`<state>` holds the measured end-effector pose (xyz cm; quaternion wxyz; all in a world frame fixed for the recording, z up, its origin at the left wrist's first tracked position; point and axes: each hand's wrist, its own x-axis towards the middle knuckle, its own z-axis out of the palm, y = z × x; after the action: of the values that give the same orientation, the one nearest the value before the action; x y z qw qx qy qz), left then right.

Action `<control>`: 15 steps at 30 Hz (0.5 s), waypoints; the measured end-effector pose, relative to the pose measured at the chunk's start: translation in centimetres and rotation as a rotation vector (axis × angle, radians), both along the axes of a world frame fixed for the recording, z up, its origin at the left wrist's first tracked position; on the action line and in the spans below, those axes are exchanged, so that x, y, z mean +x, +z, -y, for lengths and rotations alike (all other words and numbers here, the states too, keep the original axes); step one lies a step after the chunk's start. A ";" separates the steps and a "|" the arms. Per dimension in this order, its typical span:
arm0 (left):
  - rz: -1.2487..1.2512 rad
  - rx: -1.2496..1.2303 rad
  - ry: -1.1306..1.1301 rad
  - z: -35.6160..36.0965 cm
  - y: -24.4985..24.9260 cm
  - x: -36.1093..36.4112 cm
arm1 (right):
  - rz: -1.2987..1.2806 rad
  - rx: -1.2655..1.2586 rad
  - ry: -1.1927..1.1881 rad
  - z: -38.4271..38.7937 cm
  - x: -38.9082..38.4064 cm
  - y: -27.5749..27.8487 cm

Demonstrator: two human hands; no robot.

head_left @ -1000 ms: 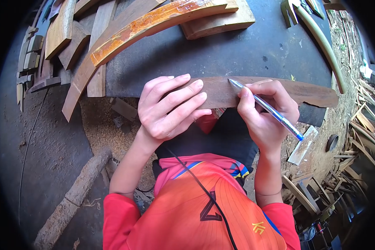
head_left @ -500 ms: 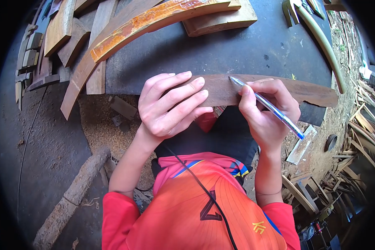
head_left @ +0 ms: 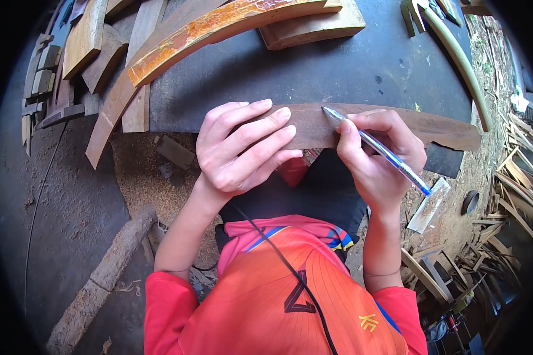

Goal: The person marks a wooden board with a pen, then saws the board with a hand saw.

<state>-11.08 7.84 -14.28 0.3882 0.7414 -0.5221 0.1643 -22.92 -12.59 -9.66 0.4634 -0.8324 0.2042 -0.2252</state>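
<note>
Brown wooden strip lies along the near edge of the worktop, its right end just past the near right corner. The left hand is laid over the strip's left part, palm down, the four fingers slightly apart on the wood and the thumb at the strip's near side. The right hand pinches a pen between thumb and index finger, the other fingers curled beneath. The pen's tip is close to the strip's far side; whether it presses on the wood, I cannot tell. Its blue end points back toward the near right.

Beyond the hands, a thick wooden block sits toward the far edge. An arched piece with a glossy orange face spans the far left area, lying across a long curved board whose lower end juts past the near left corner. More planks lie at the left edge. Along the right edge stretches a hammer, its pale curved handle toward the near right corner. On the ground below that corner are a small pale board and a dark ring; scrap wood is heaped farther right.
</note>
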 end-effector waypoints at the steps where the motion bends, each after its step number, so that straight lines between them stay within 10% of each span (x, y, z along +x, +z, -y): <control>1: 0.000 0.001 0.000 0.0 0.0 0.0 | 0.005 0.013 -0.022 -0.1 0.1 0.0; 15: -0.002 0.009 0.009 0.0 0.0 -0.2 | 0.038 0.005 0.008 0.0 0.1 -0.2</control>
<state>-11.27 7.81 -14.28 0.3848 0.7457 -0.5189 0.1631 -22.82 -12.60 -9.86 0.4702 -0.8276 0.1927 -0.2385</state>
